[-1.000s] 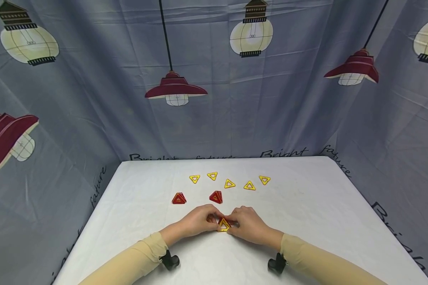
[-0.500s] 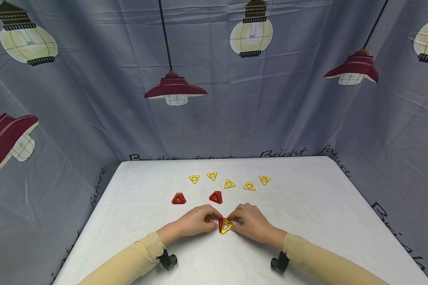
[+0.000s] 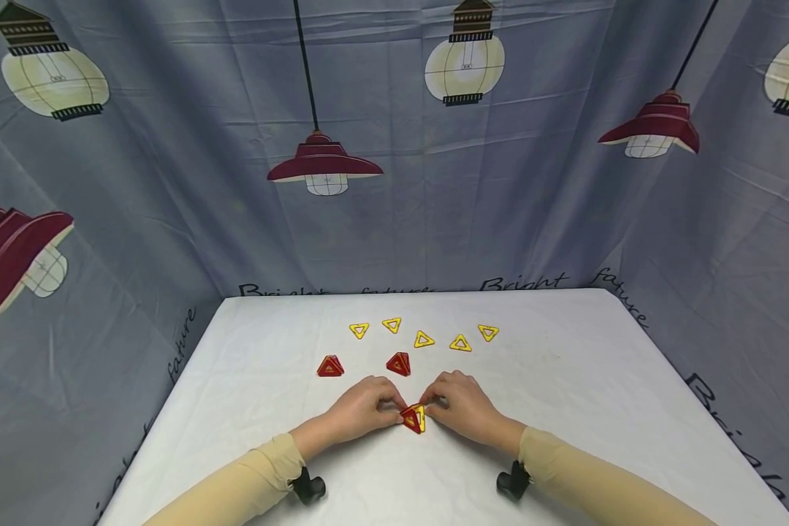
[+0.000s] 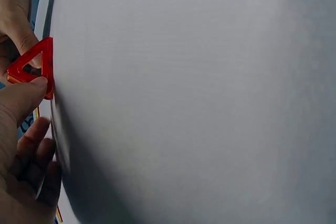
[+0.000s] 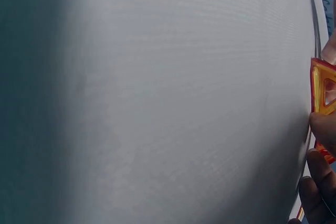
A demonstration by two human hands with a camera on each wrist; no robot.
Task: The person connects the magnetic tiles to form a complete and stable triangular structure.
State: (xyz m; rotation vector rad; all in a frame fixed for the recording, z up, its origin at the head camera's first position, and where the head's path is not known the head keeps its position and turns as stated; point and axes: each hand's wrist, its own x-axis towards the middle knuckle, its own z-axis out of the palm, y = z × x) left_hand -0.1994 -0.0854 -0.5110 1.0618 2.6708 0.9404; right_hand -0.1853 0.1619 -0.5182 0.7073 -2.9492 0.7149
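Observation:
A small pyramid (image 3: 411,419) of see-through triangular tiles is between both hands, low in the middle of the head view. One face is red and another is yellow. My left hand (image 3: 363,408) pinches its left side; in the left wrist view the thumb lies on the red triangle tile (image 4: 48,59). My right hand (image 3: 465,410) pinches the right side, its thumb against the yellow triangle tile (image 5: 318,90) in the right wrist view. Just beyond the hands stand two red pyramids (image 3: 330,366), the other red pyramid (image 3: 399,364) being nearer the middle.
Several flat yellow triangle tiles (image 3: 424,339) lie in a loose row towards the back of the white table (image 3: 565,380). A grey curtain (image 3: 394,234) printed with lamps surrounds the table. A black wrist camera (image 3: 514,481) sits under each sleeve.
The pyramid has been turned between the fingers: its yellow face, which pointed at the head camera, now faces right, and a red face shows. The other tiles and pyramids stay put.

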